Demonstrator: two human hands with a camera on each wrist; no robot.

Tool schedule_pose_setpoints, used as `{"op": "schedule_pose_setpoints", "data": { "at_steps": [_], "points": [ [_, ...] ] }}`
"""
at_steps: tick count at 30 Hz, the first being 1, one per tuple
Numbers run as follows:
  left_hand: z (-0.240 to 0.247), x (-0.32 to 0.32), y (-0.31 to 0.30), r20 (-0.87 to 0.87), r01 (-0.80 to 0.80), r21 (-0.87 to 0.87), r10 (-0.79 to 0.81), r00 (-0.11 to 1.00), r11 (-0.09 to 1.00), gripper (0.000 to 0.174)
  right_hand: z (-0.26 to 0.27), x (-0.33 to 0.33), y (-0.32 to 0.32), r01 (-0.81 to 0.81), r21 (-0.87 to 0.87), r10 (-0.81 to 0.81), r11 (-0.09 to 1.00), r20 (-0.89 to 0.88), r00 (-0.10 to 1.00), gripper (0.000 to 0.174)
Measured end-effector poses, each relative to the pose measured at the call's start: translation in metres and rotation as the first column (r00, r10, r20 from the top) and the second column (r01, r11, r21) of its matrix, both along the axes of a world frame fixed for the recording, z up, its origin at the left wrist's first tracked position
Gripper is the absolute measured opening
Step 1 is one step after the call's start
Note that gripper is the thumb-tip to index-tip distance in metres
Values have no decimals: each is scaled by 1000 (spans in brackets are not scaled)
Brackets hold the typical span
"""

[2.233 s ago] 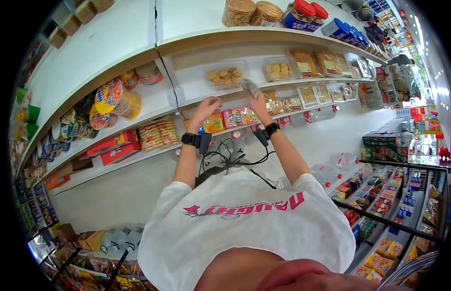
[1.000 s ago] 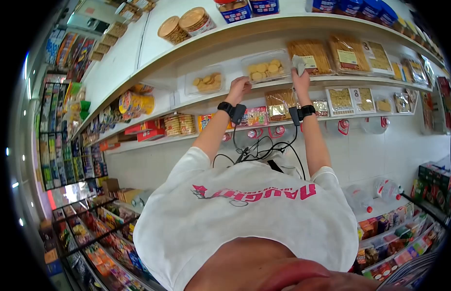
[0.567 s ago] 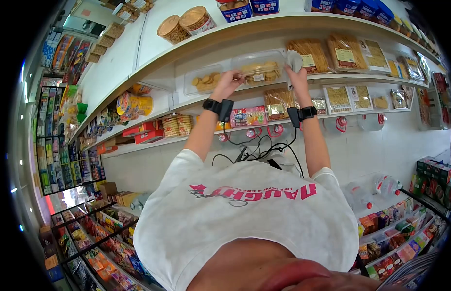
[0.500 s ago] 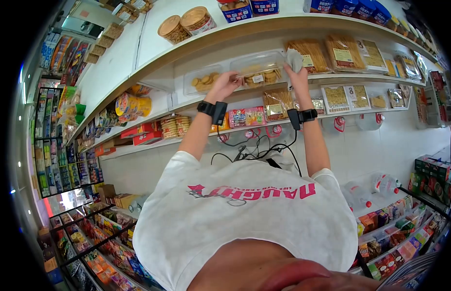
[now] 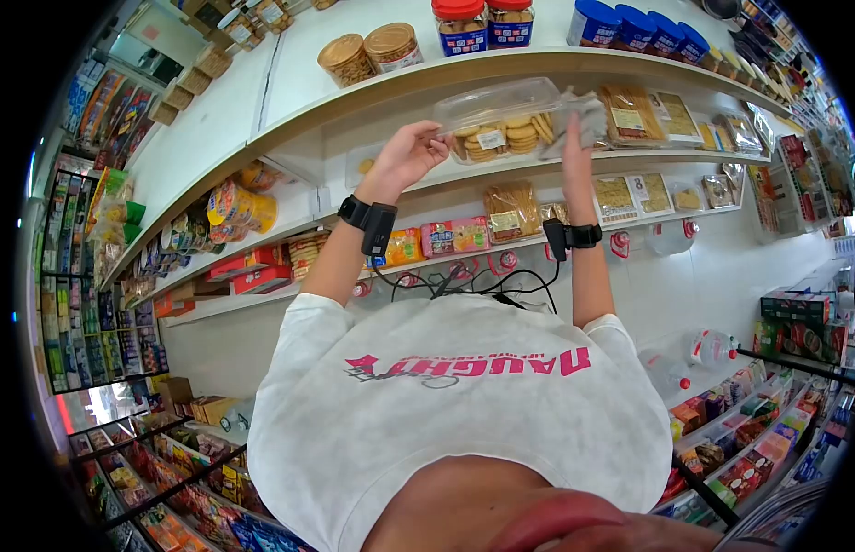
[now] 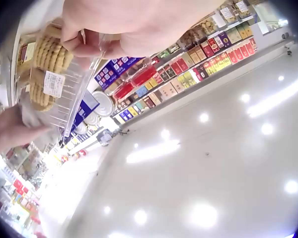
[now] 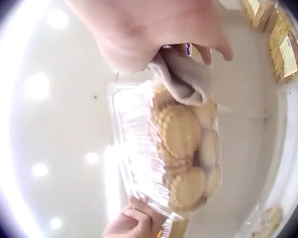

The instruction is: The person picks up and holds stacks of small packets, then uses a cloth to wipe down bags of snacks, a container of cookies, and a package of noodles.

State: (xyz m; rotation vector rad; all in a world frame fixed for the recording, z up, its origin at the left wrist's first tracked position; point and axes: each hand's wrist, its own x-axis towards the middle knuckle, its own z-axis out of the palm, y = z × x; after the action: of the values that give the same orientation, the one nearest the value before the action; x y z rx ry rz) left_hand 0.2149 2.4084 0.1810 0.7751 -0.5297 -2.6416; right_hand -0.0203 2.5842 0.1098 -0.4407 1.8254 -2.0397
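Observation:
A clear plastic box (image 5: pixel 497 97) of round cookies (image 7: pixel 181 130) is tilted up in front of the upper shelf, its white label (image 6: pixel 54 84) showing. My left hand (image 5: pixel 409 158) pinches the box's left end between thumb and fingers. At the opposite end, my right hand (image 5: pixel 577 164) holds a grey cloth (image 7: pixel 181 79) against the box. In the right wrist view the cloth bunches under the fingers and covers part of that end. Another box of cookies (image 5: pixel 365 166) sits on the shelf (image 5: pixel 340 198), mostly hidden behind my left hand.
Packs of dried noodles (image 5: pixel 630 115) stand right of the cloth on the same shelf. Above, jars with wooden-coloured lids (image 5: pixel 390 41) and red-lidded tubs (image 5: pixel 459 26) line the top board. Noodle cups (image 5: pixel 239 207) sit left, and a lower shelf holds pink packs (image 5: pixel 455 236).
Both hands have moved from the left-hand cookie box to the other one. The left hand has gripped that box, which has come up from the shelf and tilted, with the cloth against its right end.

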Motion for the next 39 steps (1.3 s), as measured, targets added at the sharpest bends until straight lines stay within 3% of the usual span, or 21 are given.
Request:
{"op": "schedule_pose_setpoints", "data": {
  "at_steps": [2, 5, 9, 12, 15, 18, 21, 24, 27, 30, 33, 36, 39],
  "points": [
    [5, 1, 3, -22, 31, 40, -30, 999, 999, 16, 19, 25, -1, -134, -253, 126, 958, -46, 991, 66],
    [7, 0, 5, -41, 46, 11, -46, 998, 999, 15, 4, 12, -1, -240, -417, 294, 876, 68, 953, 63],
    [17, 0, 11, -11, 58, 13, -58, 998, 998, 14, 20, 32, 11, -208, -413, 274, 886, 106, 956, 60],
    [17, -2, 15, 8, 115, -129, -115, 993, 985, 14, 15, 30, 14, -205, -417, 268, 886, 99, 958, 62],
    [21, 5, 11, 122, 313, -446, -289, 949, 838, 22, -5, 20, 16, -226, -426, 286, 876, 80, 955, 68],
    [37, 6, 25, 376, 330, -679, -76, 924, 656, 37, 1, 30, 20, -217, -480, 331, 850, 168, 928, 63],
    [39, 9, 33, 398, 326, -845, 90, 913, 424, 45, 8, 38, 19, -182, -475, 311, 861, 209, 927, 59],
    [40, 11, 41, 401, 325, -887, 199, 894, 328, 50, 18, 44, 19, -174, -478, 335, 861, 276, 901, 60],
    [25, 11, 46, 318, 198, -848, 175, 932, 491, 60, 30, 60, 23, -163, -459, 335, 873, 324, 885, 59],
    [4, 9, 52, 258, 63, -814, 261, 930, 578, 74, 30, 69, 21, -172, -477, 353, 862, 320, 879, 59],
    [4, 20, 53, 268, 109, -864, 266, 926, 491, 89, 17, 71, 19, -174, -515, 390, 839, 348, 852, 58],
    [22, 32, 66, 286, 114, -851, 270, 919, 512, 93, 21, 78, 19, -180, -536, 418, 825, 364, 832, 57],
    [18, 39, 61, 371, 205, -862, 302, 878, 463, 94, 28, 86, 18, -189, -515, 420, 836, 379, 825, 54]
  ]
}}
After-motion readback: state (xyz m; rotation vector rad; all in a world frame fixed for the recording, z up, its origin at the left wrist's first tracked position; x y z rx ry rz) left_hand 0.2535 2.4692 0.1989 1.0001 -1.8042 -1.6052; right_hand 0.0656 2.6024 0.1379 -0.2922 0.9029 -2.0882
